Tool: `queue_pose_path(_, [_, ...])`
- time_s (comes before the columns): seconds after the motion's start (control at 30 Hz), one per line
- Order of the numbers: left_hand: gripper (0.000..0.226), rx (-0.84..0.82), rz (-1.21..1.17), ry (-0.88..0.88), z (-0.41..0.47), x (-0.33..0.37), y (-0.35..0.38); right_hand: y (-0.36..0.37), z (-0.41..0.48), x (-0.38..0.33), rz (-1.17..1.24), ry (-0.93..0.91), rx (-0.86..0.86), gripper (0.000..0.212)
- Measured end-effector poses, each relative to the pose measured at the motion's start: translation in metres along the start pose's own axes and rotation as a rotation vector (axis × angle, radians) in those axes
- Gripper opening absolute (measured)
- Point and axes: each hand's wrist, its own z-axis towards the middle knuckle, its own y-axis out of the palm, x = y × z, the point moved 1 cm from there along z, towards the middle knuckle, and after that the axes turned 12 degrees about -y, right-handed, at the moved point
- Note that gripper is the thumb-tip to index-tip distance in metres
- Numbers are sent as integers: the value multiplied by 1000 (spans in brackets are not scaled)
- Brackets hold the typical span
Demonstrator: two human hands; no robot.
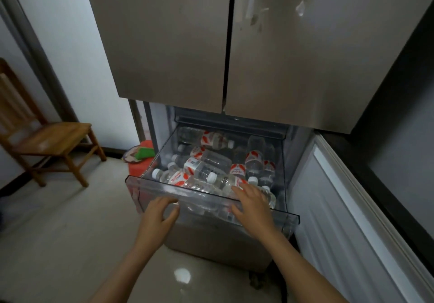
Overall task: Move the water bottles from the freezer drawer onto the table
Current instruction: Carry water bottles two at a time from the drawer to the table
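The water bottles (pixel 202 168) lay heaped in the open freezer drawer (pixel 206 197), probably hard, heavy and slick, so my right grip (pixel 252 203) spread open-fingered over one's labelled middle, my left grip (pixel 162 211) open at the rim, neither holding anything.

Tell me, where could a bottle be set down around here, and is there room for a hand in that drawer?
The wooden chair seat is bare, and so is the tiled floor between chair and freezer drawer. The drawer is crowded: water bottles lie piled nearly wall to wall, so a hand fits only from above.
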Motion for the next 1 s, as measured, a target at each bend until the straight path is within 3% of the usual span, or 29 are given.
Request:
queue_pose_path(0.17, [13,64,11,89,41,9,0,6,13,9,21,-6,-44,37])
queue_pose_path(0.3, [27,26,96,146,94,3,-5,2,31,18,-4,16,-35,31])
queue_pose_path(0.37, [19,30,135,132,117,-5,-8,-6,45,25,12,50,-20,34])
queue_pose_path(0.5, [19,23,152,59,150,-23,-16,-5,78,38,44,72,-121,48])
queue_pose_path(0.7, [14,-41,121,125,150,-30,-12,14,110,48,0,106,-494,98])
queue_pose_path(0.83, [15,-60,221,135,152,-29,-9,25,120,45,-66,106,-572,105])
queue_pose_path(1.0, [49,-100,294,199,150,-25,-11,32,109,47,-81,94,-530,100])
